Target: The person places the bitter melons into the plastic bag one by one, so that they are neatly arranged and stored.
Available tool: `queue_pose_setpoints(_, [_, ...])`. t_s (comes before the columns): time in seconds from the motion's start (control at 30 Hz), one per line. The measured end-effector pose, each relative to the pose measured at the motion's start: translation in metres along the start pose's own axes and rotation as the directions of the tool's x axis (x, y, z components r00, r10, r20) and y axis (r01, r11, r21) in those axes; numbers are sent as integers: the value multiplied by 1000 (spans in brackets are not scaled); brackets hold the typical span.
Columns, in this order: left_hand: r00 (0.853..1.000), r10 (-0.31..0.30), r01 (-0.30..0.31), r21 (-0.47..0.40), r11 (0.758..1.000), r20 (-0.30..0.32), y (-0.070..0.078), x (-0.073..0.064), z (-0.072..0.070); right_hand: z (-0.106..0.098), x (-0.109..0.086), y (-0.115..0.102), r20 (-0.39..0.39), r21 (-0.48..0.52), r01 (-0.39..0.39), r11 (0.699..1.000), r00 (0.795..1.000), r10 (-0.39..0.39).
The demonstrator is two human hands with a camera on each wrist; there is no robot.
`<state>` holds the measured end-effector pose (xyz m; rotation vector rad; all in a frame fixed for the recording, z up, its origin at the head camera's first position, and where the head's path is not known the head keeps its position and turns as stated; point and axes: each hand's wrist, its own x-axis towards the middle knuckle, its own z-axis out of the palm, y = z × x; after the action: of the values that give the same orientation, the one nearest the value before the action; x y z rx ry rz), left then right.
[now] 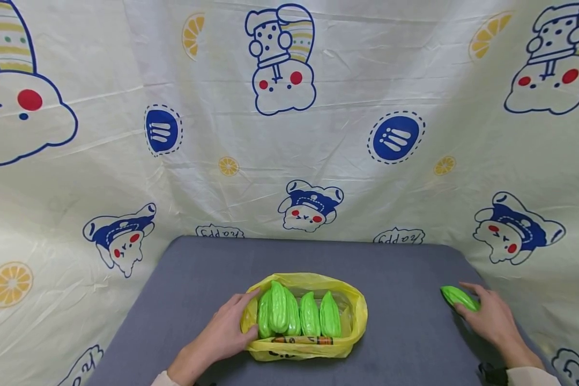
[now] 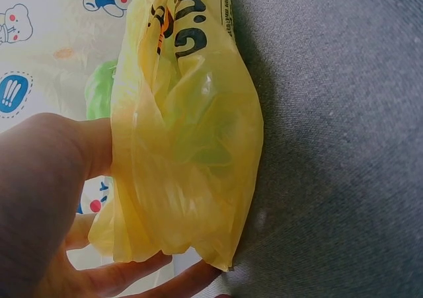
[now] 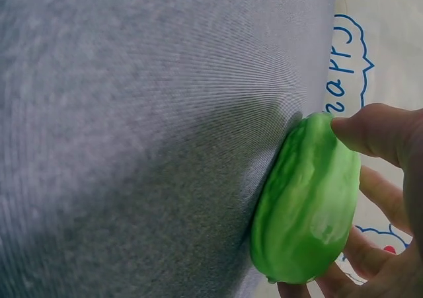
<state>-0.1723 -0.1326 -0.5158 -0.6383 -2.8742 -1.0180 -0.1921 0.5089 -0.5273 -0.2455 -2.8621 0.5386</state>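
A yellow plastic bag [image 1: 359, 321] stands with its mouth wide on the table, and several green ridged bitter melons [image 1: 310, 315] lie side by side inside it. My left hand [image 1: 229, 328] holds the bag's left end, thumb at the near side and fingers at the far side. In the left wrist view the fingertips go behind the yellow film [image 2: 192, 199]. Over at the table's right side, my right hand [image 1: 494, 319] grips a single bitter melon [image 3: 307, 205] between thumb and fingers. That melon lies at the grey table surface.
The grey cloth-covered table [image 1: 400, 279] ends at a rounded far edge. Behind and around it hangs a pale sheet [image 1: 333, 145] printed with cartoon bears and orange slices. A dark band [image 1: 493, 373] sits on the right wrist.
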Motion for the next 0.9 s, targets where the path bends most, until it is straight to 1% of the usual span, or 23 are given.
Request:
queue_pose_setpoints(0.27, [1000,-5,5,-4,1000,2,-1,-1,1,4,3,9,-3,9,13,1000,1000,-13])
queue_pose_setpoints(0.57, [1000,-18,18,-2,1000,8,-1,-3,2,7,-1,8,-4,28,-15,999,1000,15])
queue_pose_setpoints(0.9, [1000,-1,1,8,1000,-13,0,-2,2,6,0,2,-29,29,-22,999,999,23])
